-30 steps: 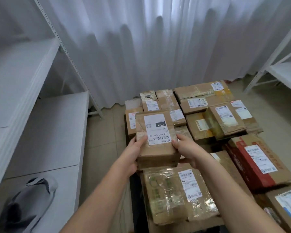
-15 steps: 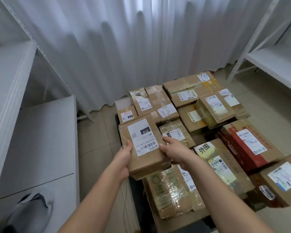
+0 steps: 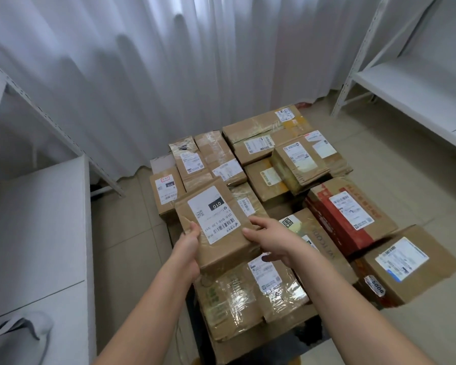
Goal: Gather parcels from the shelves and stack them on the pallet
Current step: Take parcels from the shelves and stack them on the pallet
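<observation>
I hold a brown cardboard parcel (image 3: 223, 233) with a white "010" label between both hands, low over the left front of the stack. My left hand (image 3: 188, 248) grips its left edge; my right hand (image 3: 270, 238) grips its right edge, fingers on top. Below it lies a tape-wrapped parcel (image 3: 237, 301). Several other brown parcels cover the pallet, among them a red-sided box (image 3: 348, 219) and a box with a "5006" sticker (image 3: 406, 267). The pallet itself is mostly hidden; only a dark edge (image 3: 308, 335) shows at the front.
White shelving (image 3: 34, 233) runs along my left, with a grey cloth (image 3: 13, 335) on its lower front. Another white shelf unit (image 3: 416, 85) stands at the right. White curtains (image 3: 195, 61) hang behind the stack. Beige tiled floor (image 3: 127, 246) separates the left shelf from the pallet.
The parcel has come down and slightly left, now just above the tape-wrapped parcel. My view has swung right, bringing more of the right shelf and front boxes into sight.
</observation>
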A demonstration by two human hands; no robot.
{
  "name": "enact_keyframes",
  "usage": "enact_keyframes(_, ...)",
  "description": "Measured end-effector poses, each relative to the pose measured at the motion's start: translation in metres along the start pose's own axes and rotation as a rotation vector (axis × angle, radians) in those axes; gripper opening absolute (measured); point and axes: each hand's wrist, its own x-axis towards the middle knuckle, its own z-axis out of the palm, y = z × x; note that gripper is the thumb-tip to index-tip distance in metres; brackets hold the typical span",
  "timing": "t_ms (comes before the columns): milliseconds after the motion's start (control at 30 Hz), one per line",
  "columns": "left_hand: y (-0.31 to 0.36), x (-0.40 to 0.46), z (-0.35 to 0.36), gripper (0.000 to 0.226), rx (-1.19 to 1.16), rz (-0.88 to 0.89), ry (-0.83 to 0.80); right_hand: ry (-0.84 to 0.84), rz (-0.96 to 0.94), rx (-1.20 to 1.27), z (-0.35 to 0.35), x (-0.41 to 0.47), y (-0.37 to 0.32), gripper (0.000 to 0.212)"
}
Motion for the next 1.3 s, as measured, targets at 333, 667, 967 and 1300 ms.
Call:
enact_keyframes(333,0.048,-0.018,0.058,0.033,-0.047,0.169,-0.012,0.143,-0.184,0.144,-0.050,0.015,-0.013,0.057)
enact_keyframes(667,0.098,-0.013,0.050,0.033,0.020,0.370,0.021,0.151,-0.266,0.164,-0.029,0.065,-0.057,0.049)
enact_keyframes(967,0.035,0.096,0.007,0.029,0.065,0.146,0.010,0.162,-0.033,0.096,0.041,0.162,0.013,0.028)
enact_keyframes(1300,-0.009,0.140,-0.020,0.036,0.180,0.072,0.032,0.191,0.045,0.047,0.070,0.190,0.069,0.047)
